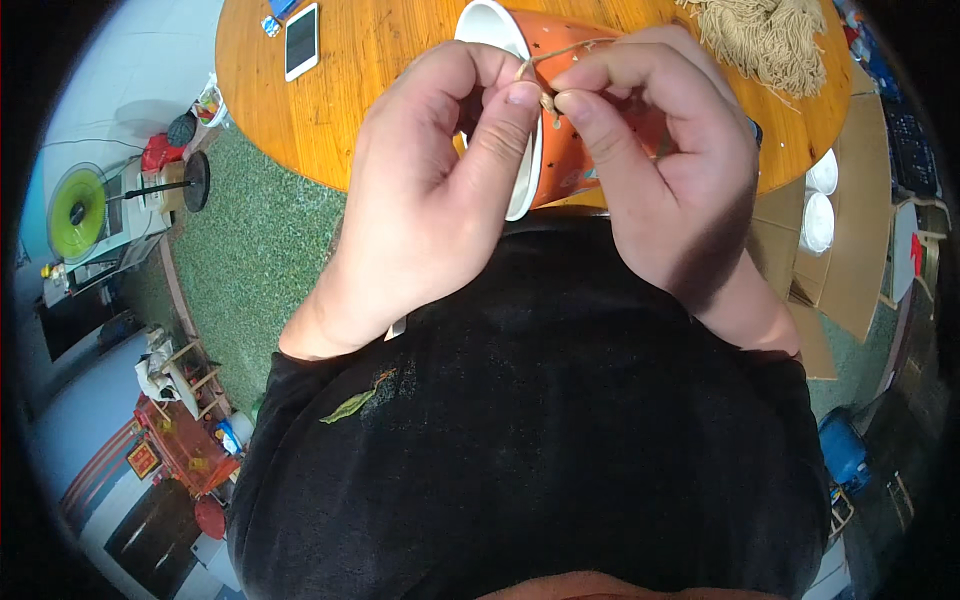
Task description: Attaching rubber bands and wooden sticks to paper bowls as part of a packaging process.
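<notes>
My left hand (430, 180) is closed in a pinch, thumb against forefinger, on a thin tan cord (572, 47). Facing it, my right hand (685, 140) also pinches the cord, at a small knotted or looped bit between the two thumbs. The exact form of that bit is too small to tell. Behind and beneath both hands an orange paper bucket (570, 160) with dark specks and a white rim lies on its side, its mouth toward the left. Part of it is hidden by my fingers.
A round wooden table (350, 110) carries the bucket, a white phone (301, 42) at the far left and a heap of tan yarn (765, 45) at the far right. Flattened cardboard (850, 240) lies on the right; a green-bladed fan (78, 213) stands left.
</notes>
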`<act>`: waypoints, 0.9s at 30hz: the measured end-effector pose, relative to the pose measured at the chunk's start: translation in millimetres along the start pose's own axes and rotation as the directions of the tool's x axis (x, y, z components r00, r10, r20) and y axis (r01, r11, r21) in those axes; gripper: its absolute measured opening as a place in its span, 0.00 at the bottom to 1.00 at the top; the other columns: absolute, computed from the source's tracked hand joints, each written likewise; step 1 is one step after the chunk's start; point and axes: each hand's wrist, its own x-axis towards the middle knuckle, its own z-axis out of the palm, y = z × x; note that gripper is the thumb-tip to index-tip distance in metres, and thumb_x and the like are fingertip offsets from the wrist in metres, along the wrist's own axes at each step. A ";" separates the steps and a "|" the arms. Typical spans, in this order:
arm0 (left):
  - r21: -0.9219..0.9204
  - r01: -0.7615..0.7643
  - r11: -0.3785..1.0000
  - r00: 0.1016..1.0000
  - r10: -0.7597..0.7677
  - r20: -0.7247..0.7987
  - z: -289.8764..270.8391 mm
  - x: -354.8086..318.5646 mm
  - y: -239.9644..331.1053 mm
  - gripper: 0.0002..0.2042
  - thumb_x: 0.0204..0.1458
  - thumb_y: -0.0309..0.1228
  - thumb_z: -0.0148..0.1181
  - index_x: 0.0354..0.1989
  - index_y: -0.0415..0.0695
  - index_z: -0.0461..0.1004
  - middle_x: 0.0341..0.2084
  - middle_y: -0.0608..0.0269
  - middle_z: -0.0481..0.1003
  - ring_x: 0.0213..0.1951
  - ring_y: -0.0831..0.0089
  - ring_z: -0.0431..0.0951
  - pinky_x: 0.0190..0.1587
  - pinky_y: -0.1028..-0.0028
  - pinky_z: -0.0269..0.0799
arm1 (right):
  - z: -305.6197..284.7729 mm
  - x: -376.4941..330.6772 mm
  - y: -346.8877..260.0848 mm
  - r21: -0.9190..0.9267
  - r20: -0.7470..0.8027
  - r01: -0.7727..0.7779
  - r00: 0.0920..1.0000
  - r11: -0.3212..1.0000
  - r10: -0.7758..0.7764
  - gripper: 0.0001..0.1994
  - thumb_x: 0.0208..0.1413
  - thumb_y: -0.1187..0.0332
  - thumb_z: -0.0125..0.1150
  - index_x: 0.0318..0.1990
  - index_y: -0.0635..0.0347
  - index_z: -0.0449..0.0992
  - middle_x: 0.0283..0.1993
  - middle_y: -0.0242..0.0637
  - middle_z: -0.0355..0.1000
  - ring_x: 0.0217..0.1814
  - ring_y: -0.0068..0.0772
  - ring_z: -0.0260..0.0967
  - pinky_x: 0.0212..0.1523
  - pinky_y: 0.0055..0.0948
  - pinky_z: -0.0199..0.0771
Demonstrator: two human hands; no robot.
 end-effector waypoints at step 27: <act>-0.347 0.145 0.927 0.987 -0.112 0.115 7.5 4.4 -6.6 0.06 0.67 0.26 0.60 0.43 0.36 0.78 0.30 0.70 0.79 0.31 0.87 0.75 0.34 0.85 0.71 | -6.5 -20.2 26.0 -0.114 -0.119 0.145 0.980 0.983 -0.158 0.08 0.54 0.82 0.70 0.40 0.65 0.80 0.42 0.39 0.74 0.41 0.26 0.74 0.42 0.22 0.75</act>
